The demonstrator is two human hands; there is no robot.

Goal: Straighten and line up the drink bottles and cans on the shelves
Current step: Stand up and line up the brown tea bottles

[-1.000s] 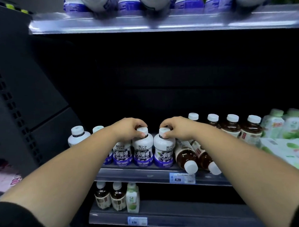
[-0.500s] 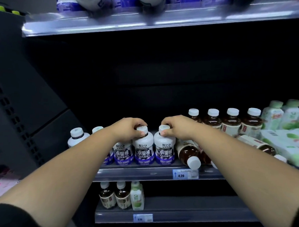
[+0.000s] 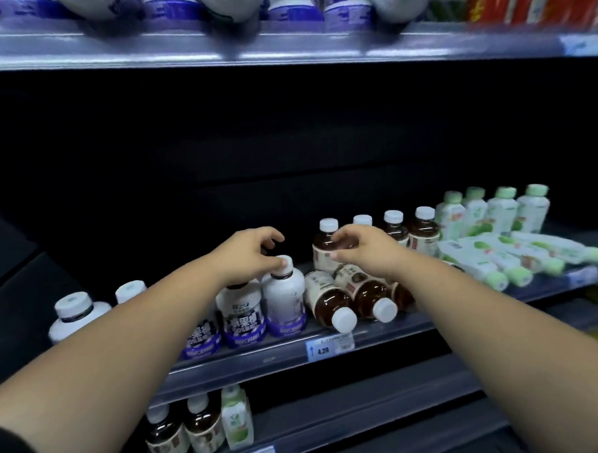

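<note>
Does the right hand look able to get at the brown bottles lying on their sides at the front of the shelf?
Probably yes. The right hand hovers just above the tipped brown bottles and seems to hold nothing. Nothing lies between hand and bottles, and their caps point outward toward the person.

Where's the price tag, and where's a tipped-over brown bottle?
price tag (image 3: 330,347), head view, on its printed face
tipped-over brown bottle (image 3: 326,303), head view, on its dark belly

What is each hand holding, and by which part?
Left hand touches the cap of the white bottle with its thumb; grip unclear. Right hand curls at the shoulder of the upright brown bottle; contact unclear.
</note>
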